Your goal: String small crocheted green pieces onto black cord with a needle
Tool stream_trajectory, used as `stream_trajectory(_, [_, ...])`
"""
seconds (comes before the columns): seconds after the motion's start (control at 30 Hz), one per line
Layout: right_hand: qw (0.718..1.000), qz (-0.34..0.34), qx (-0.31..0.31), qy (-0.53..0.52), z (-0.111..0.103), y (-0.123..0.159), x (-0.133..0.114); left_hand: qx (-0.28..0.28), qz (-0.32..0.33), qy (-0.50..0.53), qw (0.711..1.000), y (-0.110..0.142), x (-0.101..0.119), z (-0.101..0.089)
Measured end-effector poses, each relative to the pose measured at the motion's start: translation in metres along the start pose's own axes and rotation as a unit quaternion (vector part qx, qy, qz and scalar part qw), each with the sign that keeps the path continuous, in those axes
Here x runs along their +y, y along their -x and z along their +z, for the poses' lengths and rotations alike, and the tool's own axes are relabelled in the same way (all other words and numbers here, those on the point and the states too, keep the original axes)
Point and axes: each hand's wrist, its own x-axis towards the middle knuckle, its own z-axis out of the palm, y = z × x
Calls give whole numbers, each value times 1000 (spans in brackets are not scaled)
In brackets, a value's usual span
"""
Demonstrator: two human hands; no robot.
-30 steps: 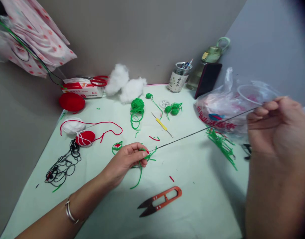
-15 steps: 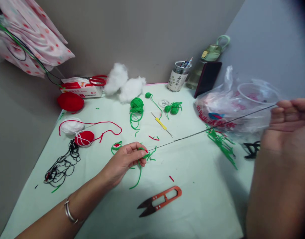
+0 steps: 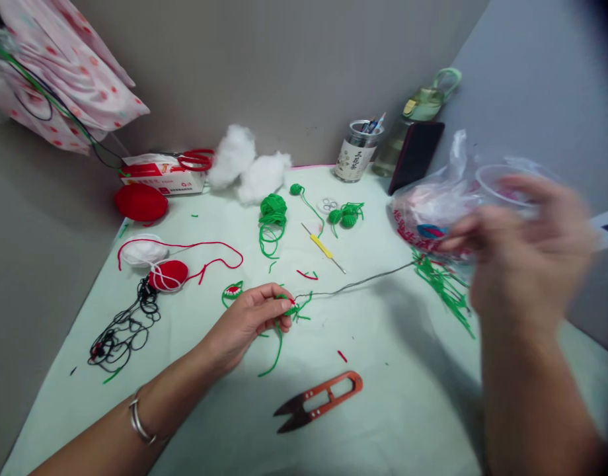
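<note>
My left hand [image 3: 259, 311] pinches a small green crocheted piece [image 3: 287, 307] with red and white on it, mostly hidden by the fingers. A black thread [image 3: 363, 285] runs from this piece, sagging a little, up towards my right hand [image 3: 522, 251]. That hand is blurred, its thumb and fingertips drawn together at the thread's far end; a needle cannot be made out. Just left of my left hand lies a similar green piece with a red and white middle [image 3: 232, 291]. Orange thread snips [image 3: 318, 400] rest on the table in front.
Green yarn [image 3: 273, 211], a yellow-handled crochet hook [image 3: 320, 245] and small green balls [image 3: 349, 218] lie further back. Black yarn [image 3: 123, 330] and red yarn [image 3: 169, 275] are at left. Green scraps [image 3: 443, 291] and a plastic bag [image 3: 427, 205] sit at right, white stuffing [image 3: 262, 178] behind.
My right hand has moved inward from the far right, turning over as it comes. The black thread, taut before, now hangs slacker. My left hand stays where it was.
</note>
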Motion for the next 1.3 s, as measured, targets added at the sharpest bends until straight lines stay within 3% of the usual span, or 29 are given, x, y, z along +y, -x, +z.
stream_trajectory(0.07, [982,68,-174,-41,33,26,-22,-1,1,-4,1000,1,0,0])
stream_trajectory(0.13, [939,92,-330,-36,58,47,-33,-5,2,-7,1000,1,-1,-1])
stream_trajectory(0.2, [916,80,-392,-12,73,61,-35,-11,2,-11,1000,1,-1,-1])
stream_trajectory(0.33, [888,52,-455,37,84,73,-27,-21,1,-14,1000,0,-1,-1])
stream_trajectory(0.5, [884,48,-464,32,88,77,-24,-25,-4,-15,1000,-1,1,0])
stream_trajectory(0.83, [918,49,-392,38,87,73,-25,-20,-3,-22,1000,1,0,1])
stream_trajectory(1.1, [920,54,-384,51,87,73,-26,-18,-5,-23,1000,1,0,1])
stream_trajectory(1.3, [913,97,-395,23,82,73,-27,10,5,11,1000,3,3,4])
